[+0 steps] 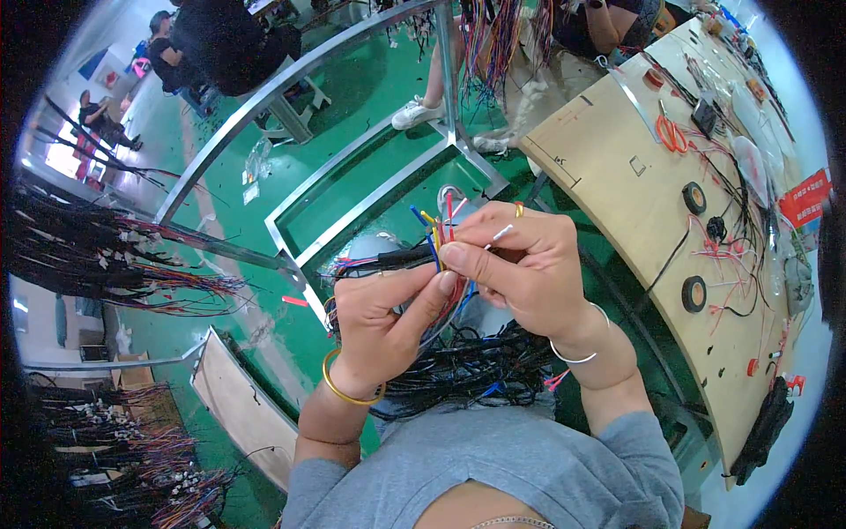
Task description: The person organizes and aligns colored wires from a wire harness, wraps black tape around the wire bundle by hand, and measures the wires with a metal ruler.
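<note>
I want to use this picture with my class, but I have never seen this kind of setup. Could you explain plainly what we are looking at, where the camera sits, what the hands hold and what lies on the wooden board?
There is no machine here: a person works with two bare hands. The single picture comes from a wide fisheye camera worn on the person's head, looking down, so straight edges bend near the rim. The left hand, with a gold bangle, and the right hand, with a silver bangle and a ring, together pinch a bundle of coloured wires with blue, yellow and red ends sticking up. More dark wiring lies in the lap. To the right, a wooden board carries black tape rolls, orange-handled scissors and thin red and black wires. Other people sit farther off on the green floor.
</note>
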Available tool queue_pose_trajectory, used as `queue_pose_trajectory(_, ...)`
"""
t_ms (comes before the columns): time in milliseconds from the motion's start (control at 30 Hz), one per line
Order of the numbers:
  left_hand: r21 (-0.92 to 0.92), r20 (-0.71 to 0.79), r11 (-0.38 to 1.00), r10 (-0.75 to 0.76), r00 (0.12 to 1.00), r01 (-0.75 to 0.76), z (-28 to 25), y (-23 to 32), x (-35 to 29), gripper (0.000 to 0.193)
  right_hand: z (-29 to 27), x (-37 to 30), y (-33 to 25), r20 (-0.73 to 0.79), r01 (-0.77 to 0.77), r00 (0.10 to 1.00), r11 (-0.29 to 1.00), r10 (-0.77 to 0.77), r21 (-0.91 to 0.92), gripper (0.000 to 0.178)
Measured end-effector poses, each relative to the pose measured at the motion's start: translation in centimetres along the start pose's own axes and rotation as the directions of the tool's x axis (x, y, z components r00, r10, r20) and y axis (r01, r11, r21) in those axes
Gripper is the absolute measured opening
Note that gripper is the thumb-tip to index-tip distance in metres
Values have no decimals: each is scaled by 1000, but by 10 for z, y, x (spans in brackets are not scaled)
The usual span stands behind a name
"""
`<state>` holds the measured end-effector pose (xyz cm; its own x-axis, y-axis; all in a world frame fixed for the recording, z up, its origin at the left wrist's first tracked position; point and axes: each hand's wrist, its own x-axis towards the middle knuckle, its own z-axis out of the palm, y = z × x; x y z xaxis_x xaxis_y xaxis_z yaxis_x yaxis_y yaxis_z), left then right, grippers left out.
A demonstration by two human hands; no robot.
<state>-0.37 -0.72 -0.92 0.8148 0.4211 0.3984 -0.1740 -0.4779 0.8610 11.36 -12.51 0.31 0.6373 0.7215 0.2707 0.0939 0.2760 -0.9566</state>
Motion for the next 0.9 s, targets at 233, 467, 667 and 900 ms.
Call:
queue_pose_trajectory(233, -21, -7, 1000, -11, 1000, 11, -1, 1, -1, 10, 0, 0, -2, 4, -69, 998, 997, 69, 47, 9)
queue_pose_trajectory(467, -25, 6, 1000, 6, 1000, -5, -1, 3, 1, 8, 0, -1, 1, 12, -35, 999, 998, 35, 44, 10)
queue_pose_trajectory(667, -37, 22, 999, -6, 1000, 7, 0, 1, 1, 9, 1, -1, 1, 6, -50, 999, 997, 50, 63, 10)
queue_pose_trajectory(900, -23, -6, 1000, 11, 1000, -11, 2, 0, 0, 9, 2, -1, 2, 2, -65, 998, 997, 65, 47, 11)
